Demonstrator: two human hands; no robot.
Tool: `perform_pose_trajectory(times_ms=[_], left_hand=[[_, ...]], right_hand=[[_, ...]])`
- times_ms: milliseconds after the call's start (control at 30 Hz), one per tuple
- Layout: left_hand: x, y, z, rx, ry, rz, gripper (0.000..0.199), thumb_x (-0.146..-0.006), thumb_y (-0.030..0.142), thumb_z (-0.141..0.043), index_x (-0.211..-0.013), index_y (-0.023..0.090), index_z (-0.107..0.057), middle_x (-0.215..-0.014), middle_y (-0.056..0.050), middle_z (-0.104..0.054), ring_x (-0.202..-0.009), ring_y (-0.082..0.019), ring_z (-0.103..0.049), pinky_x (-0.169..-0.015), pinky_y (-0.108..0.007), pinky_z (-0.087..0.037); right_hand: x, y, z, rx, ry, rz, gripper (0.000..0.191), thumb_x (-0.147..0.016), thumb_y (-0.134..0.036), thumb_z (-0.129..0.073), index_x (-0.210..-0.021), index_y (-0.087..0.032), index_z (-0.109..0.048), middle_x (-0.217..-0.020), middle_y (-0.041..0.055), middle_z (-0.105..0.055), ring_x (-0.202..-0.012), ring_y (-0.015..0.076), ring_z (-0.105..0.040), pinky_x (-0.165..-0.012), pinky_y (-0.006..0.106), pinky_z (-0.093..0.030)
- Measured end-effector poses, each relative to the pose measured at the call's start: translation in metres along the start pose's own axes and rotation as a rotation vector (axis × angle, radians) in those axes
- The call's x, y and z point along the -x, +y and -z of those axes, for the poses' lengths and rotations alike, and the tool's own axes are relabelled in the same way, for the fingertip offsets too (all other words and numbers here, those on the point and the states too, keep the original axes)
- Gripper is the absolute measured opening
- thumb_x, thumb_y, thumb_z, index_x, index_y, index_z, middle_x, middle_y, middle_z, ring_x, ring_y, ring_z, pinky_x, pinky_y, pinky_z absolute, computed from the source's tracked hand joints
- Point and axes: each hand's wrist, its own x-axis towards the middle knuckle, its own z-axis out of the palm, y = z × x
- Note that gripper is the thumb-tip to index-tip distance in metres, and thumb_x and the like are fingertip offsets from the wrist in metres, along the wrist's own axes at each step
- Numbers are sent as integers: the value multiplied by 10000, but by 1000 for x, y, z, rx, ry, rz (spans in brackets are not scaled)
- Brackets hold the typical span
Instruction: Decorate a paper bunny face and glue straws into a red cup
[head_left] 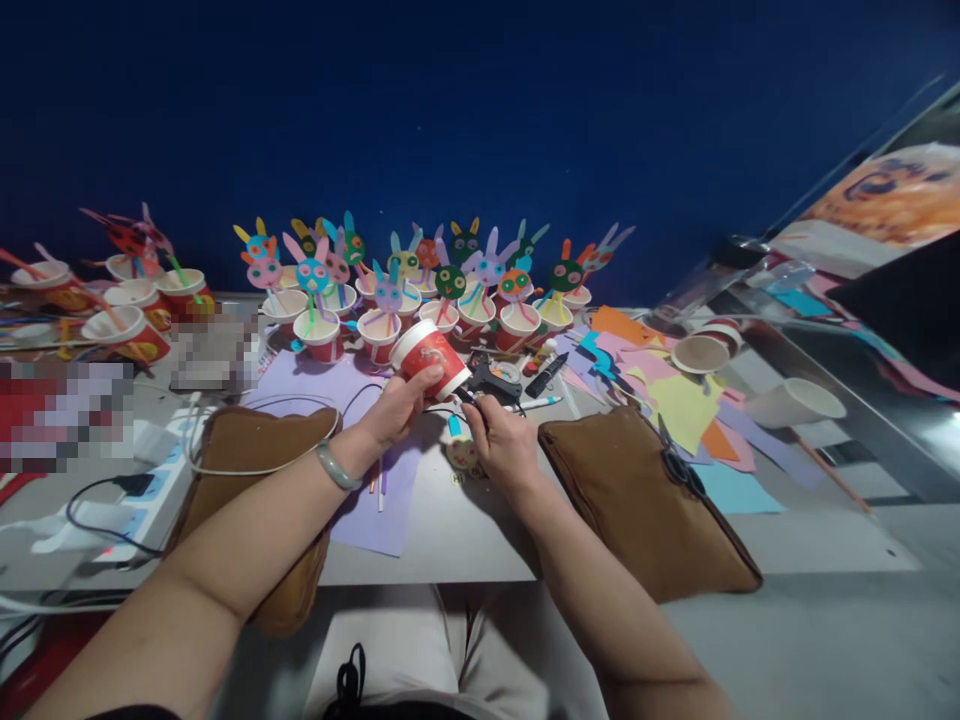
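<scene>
Near the centre of the frame, the left hand [403, 405] grips a red paper cup [433, 358] on its side, mouth toward the upper left. The right hand [504, 440] pinches a small dark tool [466, 396], too indistinct to name, by the cup's base; contact is unclear. The step in hand looks like close work on that base. The next move seems to call for a firm left grip and small, controlled tool motion, above the table [465, 555] and clear of the black glue gun [496, 382] just beside.
</scene>
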Motion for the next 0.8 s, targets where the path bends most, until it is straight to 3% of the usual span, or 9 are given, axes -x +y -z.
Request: perform_pose_trajectory(times_ms=[67,233,400,533,667,800], left_hand=[[0,1,-1,-11,-8,-22,466,-619,431,-910,-951,171,-710,-900,-26,-768,-811,-159,-717,-821,-302,-562],[0,2,-6,31,28,-64,463,-552,340,-936,-921,195,-698,-878,9,-758,-828,-149,-716,-858,-299,-542],[1,5,-6,115,48,-26,433,-502,244,-929,-857,196,-686,-840,22,-756,-768,-131,-696,-821,-287,-536],[1,9,-3,164,13,29,402,-496,187,-873,-855,202,-693,-799,26,-753,-740,-132,-686,-765,-273,-533],[-1,9,0,199,-17,22,462,-494,145,-856,-928,208,-711,-831,33,-765,-752,-127,-691,-783,-271,-538],[-2,7,-2,181,13,-22,534,-533,169,-889,-1037,200,-714,-875,14,-777,-758,-138,-707,-787,-288,-535]], right_hand=[[-2,0,0,-85,-19,-37,407,-996,-536,-414,-800,-224,-587,-636,21,-566,-568,154,-450,-568,290,-253],[-9,-2,-1,-547,-150,-146,439,-956,-591,-449,-700,-235,-477,-609,-24,-470,-583,136,-420,-570,267,-343],[-10,-6,-4,-866,-301,-319,532,-863,-727,-536,-671,-244,-427,-529,-67,-366,-473,100,-300,-457,254,-252],[-11,-7,-2,-1041,-369,-458,555,-805,-741,-614,-683,-246,-396,-521,-95,-325,-431,72,-234,-422,231,-187],[-13,-4,-3,-1013,-392,-457,525,-828,-730,-580,-702,-249,-409,-515,-102,-301,-435,79,-212,-432,241,-195],[-12,-1,-7,-641,-153,-222,502,-875,-677,-541,-665,-228,-467,-571,-50,-407,-551,112,-360,-531,263,-297]])
